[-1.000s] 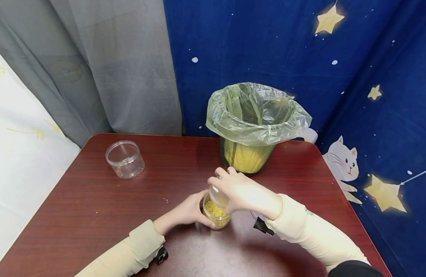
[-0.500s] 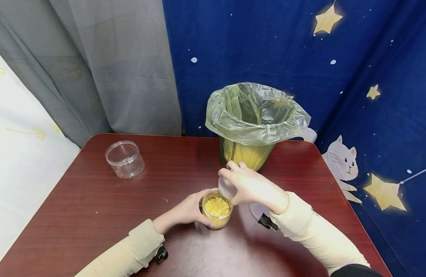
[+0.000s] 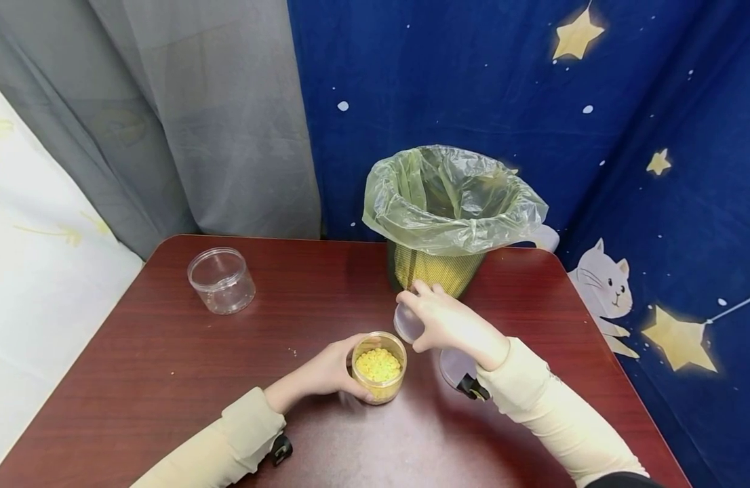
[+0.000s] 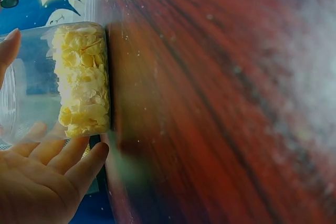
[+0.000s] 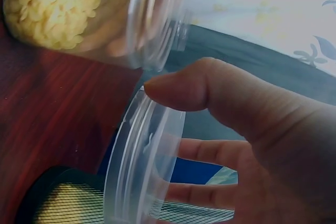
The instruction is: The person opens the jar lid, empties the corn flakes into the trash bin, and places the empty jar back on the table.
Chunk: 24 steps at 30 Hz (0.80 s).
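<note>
A clear plastic jar [image 3: 379,388], partly filled with small yellow flakes [image 3: 378,364], stands on the table in front of me. My left hand [image 3: 332,369] grips it from the left, thumb on the near side and fingers round the far side. In the left wrist view the flakes [image 4: 84,82] fill the lower part behind the clear wall. Just right of the uncovered mouth, my right hand [image 3: 451,322] pinches a clear round lid [image 3: 408,324] by its edge. The right wrist view shows the thumb on the rim of this lid [image 5: 139,156], apart from the jar.
Another clear lid [image 3: 453,366] lies on the table under the right wrist. A second clear jar [image 3: 221,281] stands at the back left. Behind the right hand is a mesh bin [image 3: 436,271] lined with a green plastic bag [image 3: 454,230]. Tiny crumbs [image 3: 292,352] dot the table [image 3: 228,420].
The right hand has lifted the lid off the jar's mouth and moved it to the right, uncovering the yellow flakes. The left hand keeps its grip on the jar, which has barely shifted.
</note>
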Each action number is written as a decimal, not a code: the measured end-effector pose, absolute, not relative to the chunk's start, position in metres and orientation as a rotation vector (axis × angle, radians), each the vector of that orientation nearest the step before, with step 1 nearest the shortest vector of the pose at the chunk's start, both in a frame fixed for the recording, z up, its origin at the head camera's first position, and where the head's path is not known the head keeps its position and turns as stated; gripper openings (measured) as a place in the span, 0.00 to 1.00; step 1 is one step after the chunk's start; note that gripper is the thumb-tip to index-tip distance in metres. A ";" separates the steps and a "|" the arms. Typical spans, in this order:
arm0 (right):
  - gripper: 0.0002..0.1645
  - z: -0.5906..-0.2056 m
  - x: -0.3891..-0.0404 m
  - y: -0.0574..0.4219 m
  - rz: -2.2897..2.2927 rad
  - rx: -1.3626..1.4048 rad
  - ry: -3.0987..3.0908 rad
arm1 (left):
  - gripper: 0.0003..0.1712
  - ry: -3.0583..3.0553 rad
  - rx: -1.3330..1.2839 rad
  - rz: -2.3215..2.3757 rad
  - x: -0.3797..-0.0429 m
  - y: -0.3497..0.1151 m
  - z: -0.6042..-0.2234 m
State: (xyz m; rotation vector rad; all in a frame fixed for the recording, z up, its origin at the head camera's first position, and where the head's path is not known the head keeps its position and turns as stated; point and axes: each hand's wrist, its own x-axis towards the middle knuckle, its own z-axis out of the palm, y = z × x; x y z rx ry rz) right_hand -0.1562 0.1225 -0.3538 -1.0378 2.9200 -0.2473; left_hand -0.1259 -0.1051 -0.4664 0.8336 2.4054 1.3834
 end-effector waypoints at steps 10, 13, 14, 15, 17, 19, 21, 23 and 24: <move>0.41 -0.369 -0.162 0.125 -0.295 -0.975 2.919 | 0.52 2.408 0.847 1.393 -0.124 -0.109 -0.468; 0.42 -0.376 -0.164 0.125 -0.313 -0.957 2.911 | 0.53 2.406 0.845 1.396 -0.124 -0.110 -0.468; 0.42 -0.378 -0.165 0.125 -0.314 -0.949 2.909 | 0.53 2.405 0.845 1.396 -0.124 -0.110 -0.468; 0.42 -0.380 -0.165 0.125 -0.315 -0.938 2.908 | 0.53 2.406 0.844 1.396 -0.124 -0.110 -0.468; 0.43 -0.385 -0.166 0.125 -0.308 -0.912 2.906 | 0.53 2.406 0.842 1.398 -0.124 -0.110 -0.469; 0.43 -0.390 -0.167 0.125 -0.300 -0.890 2.904 | 0.52 2.405 0.840 1.402 -0.124 -0.110 -0.469; 0.43 -0.395 -0.168 0.125 -0.299 -0.873 2.902 | 0.52 2.404 0.838 1.404 -0.124 -0.110 -0.469; 0.43 -0.400 -0.168 0.125 -0.293 -0.869 2.901 | 0.52 2.402 0.834 1.406 -0.124 -0.110 -0.468; 0.43 -0.402 -0.168 0.125 -0.292 -0.871 2.902 | 0.52 2.400 0.832 1.408 -0.124 -0.110 -0.468</move>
